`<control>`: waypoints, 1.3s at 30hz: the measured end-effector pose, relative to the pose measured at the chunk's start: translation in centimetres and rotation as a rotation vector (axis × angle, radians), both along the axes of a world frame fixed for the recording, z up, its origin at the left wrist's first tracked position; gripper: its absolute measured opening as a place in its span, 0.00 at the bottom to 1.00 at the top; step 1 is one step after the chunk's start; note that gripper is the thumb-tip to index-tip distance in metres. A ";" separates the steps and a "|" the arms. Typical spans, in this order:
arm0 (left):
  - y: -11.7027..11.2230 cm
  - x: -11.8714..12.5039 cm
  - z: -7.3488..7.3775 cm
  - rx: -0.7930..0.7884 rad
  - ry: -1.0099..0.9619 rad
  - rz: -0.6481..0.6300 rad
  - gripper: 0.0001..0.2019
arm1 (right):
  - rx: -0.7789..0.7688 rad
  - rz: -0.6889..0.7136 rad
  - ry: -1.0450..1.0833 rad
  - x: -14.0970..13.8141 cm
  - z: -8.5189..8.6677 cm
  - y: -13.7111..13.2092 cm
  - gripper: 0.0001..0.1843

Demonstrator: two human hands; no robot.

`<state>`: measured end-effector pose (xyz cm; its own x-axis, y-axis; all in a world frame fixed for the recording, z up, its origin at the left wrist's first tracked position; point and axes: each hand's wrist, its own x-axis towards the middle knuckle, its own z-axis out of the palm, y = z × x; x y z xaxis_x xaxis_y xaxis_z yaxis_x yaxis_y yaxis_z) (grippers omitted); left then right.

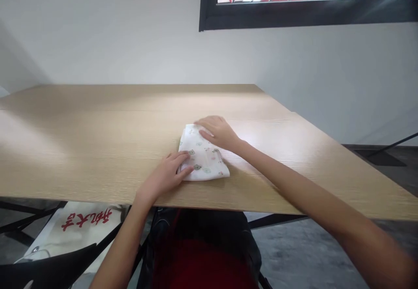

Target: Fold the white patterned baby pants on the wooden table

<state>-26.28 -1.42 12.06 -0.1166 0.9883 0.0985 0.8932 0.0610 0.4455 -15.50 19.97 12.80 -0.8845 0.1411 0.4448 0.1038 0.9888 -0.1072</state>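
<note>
A small white cloth (205,160) with little printed figures lies folded into a compact rectangle near the front edge of a light wooden table (98,141). My left hand (168,173) rests on the cloth's near left corner, fingers stretched flat on it. My right hand (217,131) lies palm down on the far edge of the cloth, fingers extended and pressing on the fabric. Neither hand grips anything.
A white wall stands behind the table, with a black-framed window (307,1) at top right. Under the table's front edge a white bag with red characters (78,228) lies on the floor beside black frame legs. The table's right edge runs diagonally.
</note>
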 end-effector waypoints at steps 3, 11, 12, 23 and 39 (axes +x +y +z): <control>-1.5 0.1 -0.1 -0.050 -0.021 -0.033 0.36 | -0.152 0.197 -0.231 3.7 0.7 -3.0 0.19; -4.4 3.3 -1.0 0.068 -0.024 -0.129 0.20 | -0.276 0.071 -0.448 12.7 0.5 -9.5 0.42; -4.3 3.4 -0.8 0.086 -0.059 -0.134 0.18 | -0.280 0.069 -0.429 13.1 0.4 -9.8 0.39; -0.2 3.6 0.2 0.169 -0.399 0.351 0.16 | -0.733 -0.199 -0.178 10.9 1.5 -8.0 0.17; 2.1 3.5 -1.2 -0.012 0.238 0.261 0.23 | -0.455 -0.265 -0.181 6.8 -1.5 -7.2 0.27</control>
<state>-22.83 0.64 10.90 -0.3403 0.9296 0.1418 0.9256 0.3046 0.2245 -8.70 12.82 11.30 -0.8494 0.5111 0.1315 0.3988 0.7848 -0.4744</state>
